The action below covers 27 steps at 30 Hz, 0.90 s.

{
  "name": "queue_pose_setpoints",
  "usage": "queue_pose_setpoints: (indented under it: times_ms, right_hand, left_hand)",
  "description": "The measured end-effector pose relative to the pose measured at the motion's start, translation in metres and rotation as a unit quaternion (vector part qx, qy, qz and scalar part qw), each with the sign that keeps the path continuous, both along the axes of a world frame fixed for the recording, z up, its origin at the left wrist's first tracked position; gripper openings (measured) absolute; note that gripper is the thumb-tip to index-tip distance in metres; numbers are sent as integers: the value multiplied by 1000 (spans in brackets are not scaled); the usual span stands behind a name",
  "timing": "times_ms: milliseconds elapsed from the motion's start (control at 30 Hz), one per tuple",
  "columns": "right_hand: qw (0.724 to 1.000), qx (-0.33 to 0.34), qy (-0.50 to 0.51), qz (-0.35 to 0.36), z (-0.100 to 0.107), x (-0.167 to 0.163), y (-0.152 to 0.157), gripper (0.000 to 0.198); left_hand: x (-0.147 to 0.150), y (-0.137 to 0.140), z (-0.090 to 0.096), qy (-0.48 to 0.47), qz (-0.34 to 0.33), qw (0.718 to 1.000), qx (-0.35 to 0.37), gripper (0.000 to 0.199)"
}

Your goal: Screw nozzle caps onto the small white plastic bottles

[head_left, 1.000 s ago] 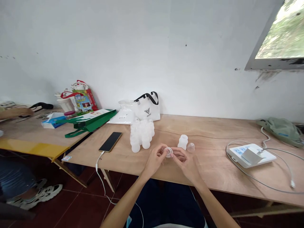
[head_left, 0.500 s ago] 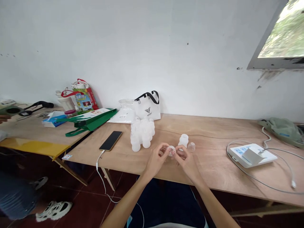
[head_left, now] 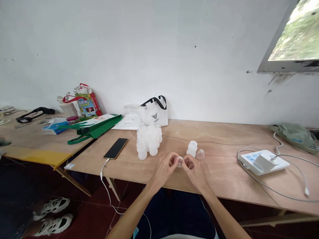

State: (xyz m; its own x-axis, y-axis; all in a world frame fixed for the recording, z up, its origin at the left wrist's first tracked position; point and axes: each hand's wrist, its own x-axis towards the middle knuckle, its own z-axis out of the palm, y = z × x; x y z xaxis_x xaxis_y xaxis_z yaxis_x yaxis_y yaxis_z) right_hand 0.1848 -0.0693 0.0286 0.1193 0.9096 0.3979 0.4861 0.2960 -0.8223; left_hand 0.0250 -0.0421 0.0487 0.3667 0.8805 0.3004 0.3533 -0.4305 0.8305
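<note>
Just above the table's front edge, my left hand and my right hand meet, their fingertips closed on opposite sides of a small clear round plastic piece. Fingers hide part of it, and its exact kind cannot be made out. Behind my right hand stands an uncapped small white plastic bottle. A clear dome-shaped cap sits on the table to the right of that bottle. Several similar translucent white bottles stand grouped to the left, beyond my left hand.
A phone on a white cable lies at the left. A white tote bag and a green bag are behind. On the right are a white power strip with looping cables and a grey-green cloth item.
Both hands stay on the clear piece, with the right fingers now more curled. At the far left, the other person's hand and the green object it held have moved away.
</note>
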Motion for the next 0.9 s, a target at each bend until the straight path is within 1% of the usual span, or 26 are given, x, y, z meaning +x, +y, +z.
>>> queue_pose_setpoints:
  times_ms: [100,200,300,433,567,667,767,900]
  right_hand:
    - [999,7,34,-25,5,1,-3,38]
    - [999,3,24,-29,8,2,-5,41]
    - [999,5,-33,-26,6,4,-4,43]
    - [993,12,-114,-38,-2,6,0,45]
    - [987,37,-146,-56,-8,5,1,43]
    - [987,39,-140,-63,-9,3,2,43]
    - [992,27,-111,-46,-8,2,3,43]
    - [997,19,-72,-14,-9,2,6,42]
  left_hand:
    - [3,-3,1,-50,-2,998,-31,24]
    - [6,-5,2,-66,1,997,-37,25]
    - [5,-5,3,-40,8,999,-14,22]
    - [2,-3,2,9,-17,1000,21,21]
    - [0,-2,-1,35,-23,997,64,21]
    - [0,-2,-4,57,-24,994,89,23]
    - [0,-2,-7,72,-14,992,100,23]
    - [1,-3,-4,62,-12,995,80,21]
